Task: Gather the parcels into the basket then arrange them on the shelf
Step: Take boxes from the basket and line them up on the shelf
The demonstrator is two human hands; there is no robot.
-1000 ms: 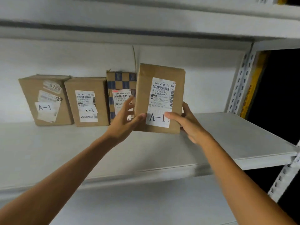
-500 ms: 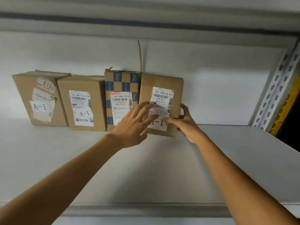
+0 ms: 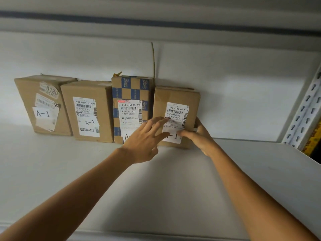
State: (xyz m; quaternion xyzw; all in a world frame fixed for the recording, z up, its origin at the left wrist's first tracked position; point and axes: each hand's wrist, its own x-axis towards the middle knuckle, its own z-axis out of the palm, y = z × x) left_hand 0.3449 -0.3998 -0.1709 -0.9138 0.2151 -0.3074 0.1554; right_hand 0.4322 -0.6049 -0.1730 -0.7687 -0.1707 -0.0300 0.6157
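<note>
Step in hand, I'd say: seating the last parcel (image 3: 174,96) at the row's 3 o'clock end on the shelf (image 3: 173,185). It stands upright vs the back wall (image 3: 234,80), just beside the checked box (image 3: 130,89) at its 9 o'clock.

Left grip (image 3: 144,138): fingers straight & spread, flat on the parcel's front. Right grip (image 3: 199,136): pinching the parcel's 3 o'clock edge, thumb across the label (image 3: 177,112).

To do it well: push w/ left till flush w/ wall, base flat, label facing out, close any gap to neighbour, release once it stands alone.

Count: 4 parcels: far-left box (image 3: 43,105), second box (image 3: 86,108), checked box, last parcel, i.e. 3 plain brown, 1 blue-checked. 1 shelf, 2 grips.
</note>
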